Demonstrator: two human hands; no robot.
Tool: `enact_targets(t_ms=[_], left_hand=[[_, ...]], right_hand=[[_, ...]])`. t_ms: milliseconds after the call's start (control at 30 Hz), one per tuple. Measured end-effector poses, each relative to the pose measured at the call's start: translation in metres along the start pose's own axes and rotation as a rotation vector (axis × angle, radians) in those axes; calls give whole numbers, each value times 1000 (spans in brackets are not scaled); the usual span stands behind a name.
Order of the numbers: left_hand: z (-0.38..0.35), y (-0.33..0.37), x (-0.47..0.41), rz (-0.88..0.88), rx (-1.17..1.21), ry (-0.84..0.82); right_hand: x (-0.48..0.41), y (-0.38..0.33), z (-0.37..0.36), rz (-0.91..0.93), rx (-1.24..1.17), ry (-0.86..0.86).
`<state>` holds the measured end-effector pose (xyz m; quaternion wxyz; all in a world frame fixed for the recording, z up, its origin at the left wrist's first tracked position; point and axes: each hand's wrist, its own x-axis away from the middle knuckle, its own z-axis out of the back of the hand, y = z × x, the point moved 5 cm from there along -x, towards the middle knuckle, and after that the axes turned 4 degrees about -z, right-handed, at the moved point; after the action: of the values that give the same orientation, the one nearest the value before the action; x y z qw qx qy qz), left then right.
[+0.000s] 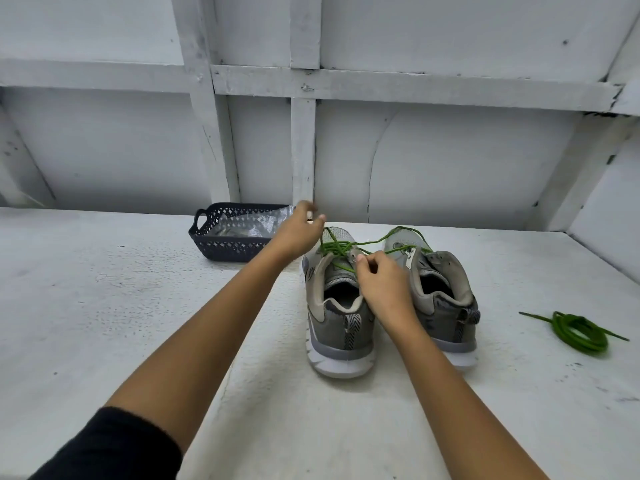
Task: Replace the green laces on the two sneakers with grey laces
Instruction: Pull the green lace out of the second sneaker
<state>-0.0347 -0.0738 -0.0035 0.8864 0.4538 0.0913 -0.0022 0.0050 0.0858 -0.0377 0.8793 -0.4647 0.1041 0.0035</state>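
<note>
Left hand [299, 230]: fingers curled, lace [337, 249] loop at fingertips; grip unclear.
Right hand [381, 284]: pinching lace at sneaker [337, 320] eyelets.
Second sneaker [440, 306]: just right of right hand.
Coil [580, 330]: green, well right, on tabletop [104, 306].
Basket [221, 244]: beside left hand.

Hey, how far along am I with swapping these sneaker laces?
Done: one coiled green lace lies on the table, already out. In hand: your right hand pinches the other green lace, still partly threaded in the left sneaker. Left: no grey laces are fitted yet.
</note>
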Motion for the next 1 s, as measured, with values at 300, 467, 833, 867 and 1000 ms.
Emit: enact_targets(t_ms=[300, 467, 833, 867, 1000], left_hand=[[-12, -22, 30, 65, 151, 45], [22, -20, 8, 237, 412, 191], [-5, -30, 33, 100, 236, -19], [-1, -29, 32, 90, 247, 5], [36, -29, 22, 232, 666, 246]], right_hand=[[-2, 1, -3, 6, -3, -10], [-3, 1, -1, 7, 30, -30], [-4, 2, -2, 4, 30, -18], [-4, 2, -2, 4, 32, -19], [-3, 1, -1, 16, 37, -20]])
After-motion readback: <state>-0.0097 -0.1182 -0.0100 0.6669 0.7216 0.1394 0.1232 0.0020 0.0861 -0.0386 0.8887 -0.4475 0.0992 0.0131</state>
